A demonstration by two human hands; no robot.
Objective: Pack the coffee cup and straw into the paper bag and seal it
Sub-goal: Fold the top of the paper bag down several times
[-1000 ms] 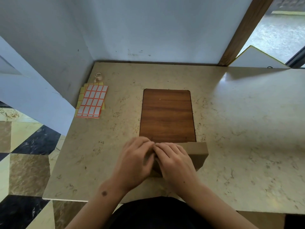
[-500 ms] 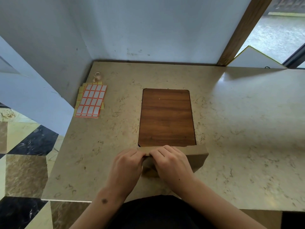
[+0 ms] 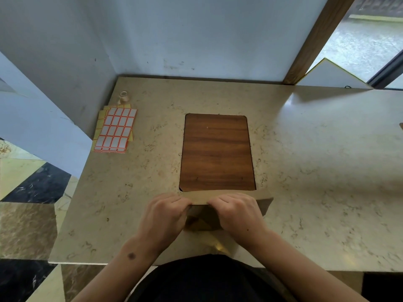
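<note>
A brown paper bag [image 3: 226, 198] stood at the near edge of the beige marble-patterned table [image 3: 316, 171], directly in front of the person and just near of the dark wood-grain rectangular panel [image 3: 217, 152] set into the tabletop. The bag's folded top strip ran left to right, and both hands lay on it from the near side. The left hand [image 3: 162, 216] was curled, its fingertips pinching the left part of the fold; the right hand [image 3: 238, 214] was curled the same way, gripping the fold just right of centre. The two hands were close together with a narrow gap between them, where the bag's shadowed near face showed. The bag's right end stuck out past the right hand. Far left on the table lay sheets of white, orange-bordered rectangular sticker labels [image 3: 114, 130].
</note>
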